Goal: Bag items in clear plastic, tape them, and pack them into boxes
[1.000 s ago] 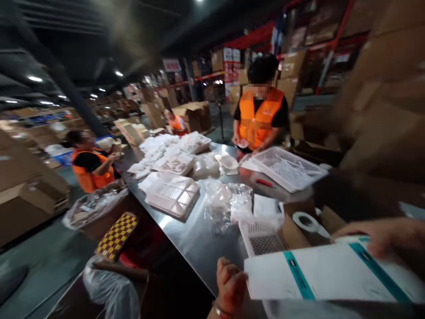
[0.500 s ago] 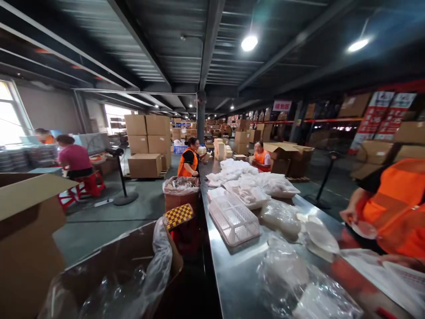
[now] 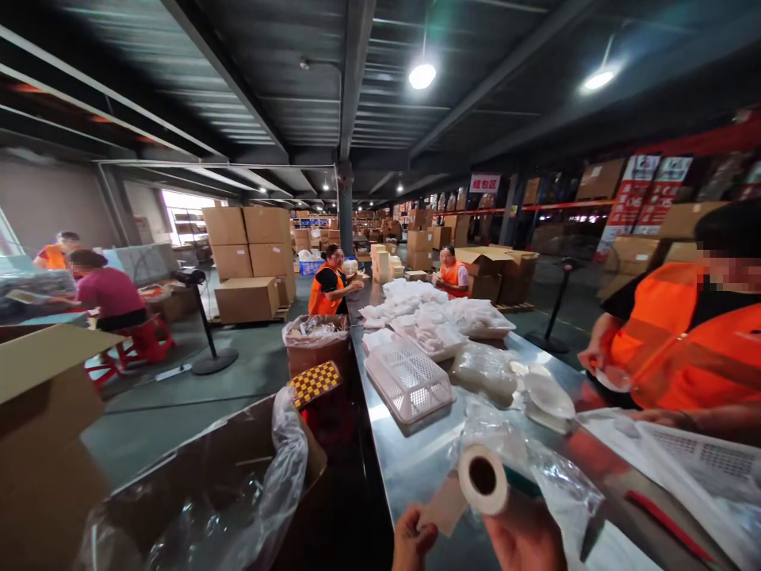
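Observation:
Low in the view, my right hand [image 3: 529, 539] is wrapped round a pale roll [image 3: 496, 500] of tape or labels; its exact kind is unclear. The roll's open cardboard core faces me. My left hand [image 3: 413, 539] pinches the loose strip [image 3: 447, 505] that hangs off the roll's left side. Both hands are over the near end of the metal table [image 3: 389, 456]. Clear plastic bags [image 3: 505, 428] lie just behind the roll.
An upturned white plastic basket [image 3: 410, 381] sits on the table, with white packets [image 3: 416, 305] beyond it. At right, a person in an orange vest [image 3: 671, 341] holds a pale round piece. A plastic-lined carton [image 3: 238, 468] stands left; a red-handled tool [image 3: 671, 523] lies right.
My two hands have come into view from below, holding the roll and its strip. The view has shifted right, showing more of the person at right.

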Available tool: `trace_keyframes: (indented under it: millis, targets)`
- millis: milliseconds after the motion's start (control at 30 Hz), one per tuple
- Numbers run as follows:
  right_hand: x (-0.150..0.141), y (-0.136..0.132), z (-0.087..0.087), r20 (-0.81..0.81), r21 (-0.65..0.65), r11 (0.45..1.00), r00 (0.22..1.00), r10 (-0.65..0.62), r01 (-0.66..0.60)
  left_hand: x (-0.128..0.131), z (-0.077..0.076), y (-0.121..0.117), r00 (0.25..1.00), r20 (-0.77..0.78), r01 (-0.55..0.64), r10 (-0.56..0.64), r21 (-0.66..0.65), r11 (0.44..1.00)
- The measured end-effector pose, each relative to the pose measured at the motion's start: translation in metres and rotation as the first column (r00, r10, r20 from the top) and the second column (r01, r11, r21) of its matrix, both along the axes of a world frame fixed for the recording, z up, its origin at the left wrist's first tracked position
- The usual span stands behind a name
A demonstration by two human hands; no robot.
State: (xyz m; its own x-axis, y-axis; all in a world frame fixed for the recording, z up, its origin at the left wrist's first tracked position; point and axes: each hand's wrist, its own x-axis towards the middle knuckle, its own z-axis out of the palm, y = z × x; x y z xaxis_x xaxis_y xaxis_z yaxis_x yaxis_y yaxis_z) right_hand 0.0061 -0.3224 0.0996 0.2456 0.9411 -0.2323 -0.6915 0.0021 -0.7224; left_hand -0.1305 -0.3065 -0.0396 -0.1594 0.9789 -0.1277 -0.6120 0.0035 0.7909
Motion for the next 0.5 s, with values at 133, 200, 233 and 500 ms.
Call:
trace_keyframes:
  millis: [133, 200, 233, 500]
  targets:
    - [-0.026, 0.013, 0.032, 0.057, 0.119, 0.993, 0.998, 0.006, -0.013, -0.01, 0.037, 0.013, 0.998, 0.025, 0.063, -0.064, 0.048, 0.997]
    - [-0.038, 0.018, 0.042, 0.064, 0.148, 0.988, 0.998, 0.027, -0.037, -0.012, 0.05, 0.019, 0.999, 0.015, 0.029, -0.03, 0.052, 0.998]
    - [-0.044, 0.02, 0.046, 0.064, 0.156, 0.986, 0.997, 0.043, -0.053, -0.013, 0.054, 0.021, 1.0, 0.004, 0.015, -0.015, 0.053, 0.998]
    - [-0.066, 0.022, 0.06, 0.119, 0.27, 0.944, 0.979, 0.166, -0.193, -0.028, 0.052, 0.029, 0.987, -0.124, -0.093, 0.104, 0.091, 0.991]
